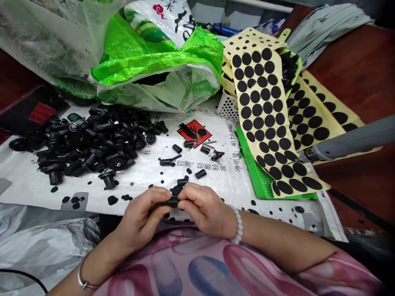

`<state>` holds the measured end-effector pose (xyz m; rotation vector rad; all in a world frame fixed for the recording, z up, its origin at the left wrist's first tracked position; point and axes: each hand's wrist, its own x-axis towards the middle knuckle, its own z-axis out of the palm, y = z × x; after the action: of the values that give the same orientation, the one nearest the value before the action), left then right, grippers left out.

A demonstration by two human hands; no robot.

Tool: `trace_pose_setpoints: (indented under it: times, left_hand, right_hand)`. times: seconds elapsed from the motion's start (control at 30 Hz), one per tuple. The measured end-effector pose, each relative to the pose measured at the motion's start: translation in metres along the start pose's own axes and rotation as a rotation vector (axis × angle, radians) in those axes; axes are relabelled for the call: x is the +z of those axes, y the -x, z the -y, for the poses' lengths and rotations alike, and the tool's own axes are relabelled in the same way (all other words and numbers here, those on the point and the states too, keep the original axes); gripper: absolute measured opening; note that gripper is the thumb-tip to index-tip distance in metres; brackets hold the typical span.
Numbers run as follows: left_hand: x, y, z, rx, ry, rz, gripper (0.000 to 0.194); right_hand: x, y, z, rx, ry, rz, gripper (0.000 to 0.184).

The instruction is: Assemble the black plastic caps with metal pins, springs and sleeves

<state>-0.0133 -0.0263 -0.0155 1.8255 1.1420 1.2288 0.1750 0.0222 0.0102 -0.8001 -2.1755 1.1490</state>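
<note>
Close to my body, at the table's near edge, my left hand (145,211) pinches a small black cylindrical plastic part (173,202) between thumb and fingers. From the other side, my right hand (205,207) has its thumb and fingertips closed at the right end of the same part. Whether a second small piece sits in the right fingertips is hidden. Just beyond the hands lie several loose black tubes (200,174) and a black cylinder with a threaded stem (169,160). To the left is a large heap of black round-capped plastic parts (108,139).
A green and white woven bag (154,61) stands at the back. On the right, sheets of black round stickers (262,102) rest over a green tray (256,176) and a white perforated basket (228,107). A grey pen-like tool (348,142) juts in from the right. Black dots litter the white sheet.
</note>
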Motion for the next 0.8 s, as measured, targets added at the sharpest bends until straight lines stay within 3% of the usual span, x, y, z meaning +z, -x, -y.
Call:
trace_pose_setpoints:
  times: [0.07, 0.2, 0.37, 0.5, 0.67, 0.8]
  left_hand:
    - [0.003, 0.001, -0.003, -0.175, 0.136, -0.044, 0.015]
    - [0.005, -0.004, -0.010, -0.484, 0.399, -0.018, 0.012]
    - [0.004, -0.010, -0.014, -0.645, 0.553, 0.071, 0.021]
    - [0.006, -0.004, -0.013, -0.522, 0.348, 0.028, 0.014]
    - [0.006, -0.001, -0.004, -0.006, -0.137, -0.020, 0.016]
    - [0.006, -0.003, 0.004, 0.177, -0.242, -0.025, 0.027]
  right_hand:
    - [-0.001, 0.000, 0.000, -0.155, 0.283, -0.025, 0.022]
    - [-0.001, 0.000, -0.001, -0.282, 0.645, -0.069, 0.027]
    - [-0.004, -0.001, -0.002, -0.353, 0.733, -0.019, 0.029]
    - [-0.006, -0.003, -0.002, -0.236, 0.491, -0.023, 0.025]
    - [-0.003, -0.005, -0.005, 0.051, -0.045, 0.015, 0.017]
    - [-0.001, -0.006, -0.007, 0.330, -0.331, 0.098, 0.014]
